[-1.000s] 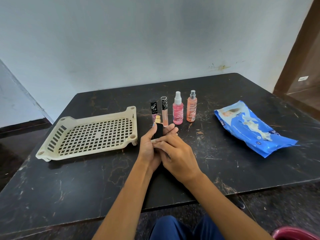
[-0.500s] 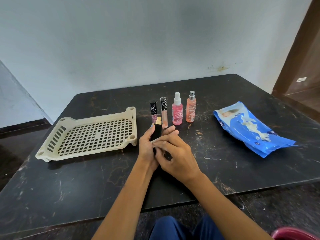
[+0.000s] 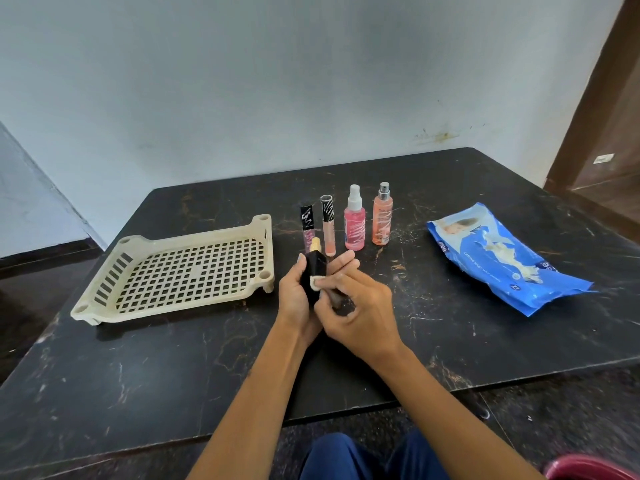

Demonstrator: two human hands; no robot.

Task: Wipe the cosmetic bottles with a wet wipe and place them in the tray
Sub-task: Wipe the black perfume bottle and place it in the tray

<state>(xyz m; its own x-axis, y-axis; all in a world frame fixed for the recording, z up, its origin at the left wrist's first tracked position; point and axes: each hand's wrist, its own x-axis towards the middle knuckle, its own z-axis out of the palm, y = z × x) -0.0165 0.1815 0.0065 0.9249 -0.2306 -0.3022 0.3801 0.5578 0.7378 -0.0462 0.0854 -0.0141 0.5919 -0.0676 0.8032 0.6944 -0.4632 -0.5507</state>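
My left hand [image 3: 297, 299] holds a black bottle with a gold cap [image 3: 313, 268] upright over the table. My right hand [image 3: 360, 310] presses against the bottle's side, thumb on it; something small and dark sits under its fingers, and I cannot tell whether it is a wipe. Behind stand two slim lip-gloss tubes [image 3: 307, 225] [image 3: 327, 225], a pink spray bottle [image 3: 354, 223] and an orange spray bottle [image 3: 381, 218]. The cream slotted tray [image 3: 104, 296] lies to the left with nothing in it. The blue wet wipe pack [image 3: 502, 258] lies to the right.
All of this rests on a black marble table [image 3: 173, 368] against a pale wall. A wooden door frame [image 3: 602, 98] rises at the right. My blue-clad knees [image 3: 363, 459] show below the table's front edge, with a red object [image 3: 595, 469] at the bottom right corner.
My right hand has slid a little down the black bottle and curled tighter; the bottle has stayed in my left hand. Everything on the table has stayed put.
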